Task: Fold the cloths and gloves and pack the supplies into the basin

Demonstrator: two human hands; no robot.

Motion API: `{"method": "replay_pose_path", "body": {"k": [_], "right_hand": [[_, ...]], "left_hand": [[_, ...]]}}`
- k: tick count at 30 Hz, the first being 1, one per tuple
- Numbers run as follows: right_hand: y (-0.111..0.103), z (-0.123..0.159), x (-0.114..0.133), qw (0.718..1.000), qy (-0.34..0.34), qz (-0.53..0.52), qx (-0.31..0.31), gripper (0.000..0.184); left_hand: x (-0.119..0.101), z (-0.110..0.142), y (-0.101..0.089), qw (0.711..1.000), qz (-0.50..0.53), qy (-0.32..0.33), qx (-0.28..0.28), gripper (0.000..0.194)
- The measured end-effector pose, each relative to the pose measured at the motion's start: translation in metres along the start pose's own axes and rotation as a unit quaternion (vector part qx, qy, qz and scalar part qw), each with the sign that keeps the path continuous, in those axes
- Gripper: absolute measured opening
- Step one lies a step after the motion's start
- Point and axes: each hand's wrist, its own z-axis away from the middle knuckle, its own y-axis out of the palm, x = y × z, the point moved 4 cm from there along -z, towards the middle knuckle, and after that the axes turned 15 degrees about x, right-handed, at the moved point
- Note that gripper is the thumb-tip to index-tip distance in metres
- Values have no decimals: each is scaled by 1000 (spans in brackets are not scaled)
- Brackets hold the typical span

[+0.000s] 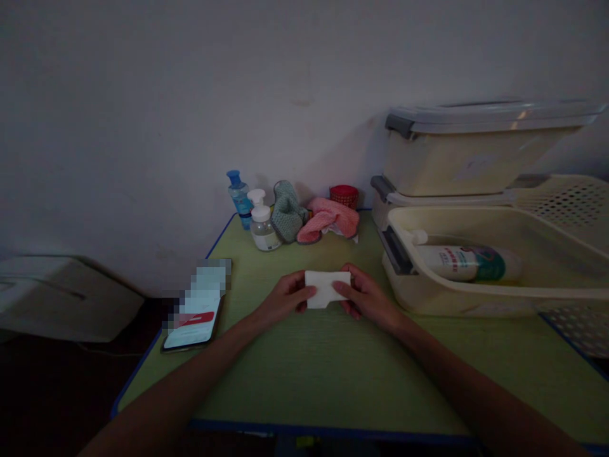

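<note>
A small white rectangular piece (323, 289), perhaps folded paper or a small box, is held above the middle of the table. My left hand (290, 293) pinches its left end, thumb on the near face and fingers behind. At its right end my right hand (364, 292) grips it the same way. The lower right edge of the white piece looks uneven. Its far side and most of my fingertips are hidden behind it.
On the green table (304, 374) lie a phone (197, 311), a blue bottle (240, 200), a pump bottle (262, 225), a grey-green cloth (288, 212), a pink cloth (328, 219) and a red basket (344, 195). Right: a cream bin (447, 304) holding a spray bottle (457, 262), and stacked lidded boxes (457, 158).
</note>
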Motion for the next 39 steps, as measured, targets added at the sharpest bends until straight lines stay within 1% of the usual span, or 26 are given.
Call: {"method": "replay_pose_path", "body": {"k": [3,5,9,12,16,19,23,29,35,39], "right_hand": [[-1,0,1,1000,2,-14,10,29],[0,0,1,999,-3,-44,25,29],[2,0,0,991,-15,-120,53,30],[1,-1,-2,988,-16,-143,54,29],[-1,-2,-6,988,-20,-144,45,25],[-3,-3,-7,990,-20,-140,31,25],[-3,-2,-6,991,-16,-129,16,25],[-3,-1,-3,994,-16,-106,31,26],[-3,-1,0,990,-34,-120,61,34],[-4,-1,0,988,-40,-133,67,35]], "left_hand": [[2,0,-3,1000,-11,4,8,44],[3,0,-5,1000,-1,8,12,43],[5,1,-10,999,33,16,-6,43],[5,1,-9,998,56,15,-13,44],[4,0,-5,997,83,7,-7,50],[2,-1,-4,994,106,12,-1,54],[3,-1,-4,995,99,13,15,52],[3,0,-6,998,61,3,9,43],[0,1,-7,995,94,10,-12,37],[-3,3,-7,993,116,2,-17,37]]}}
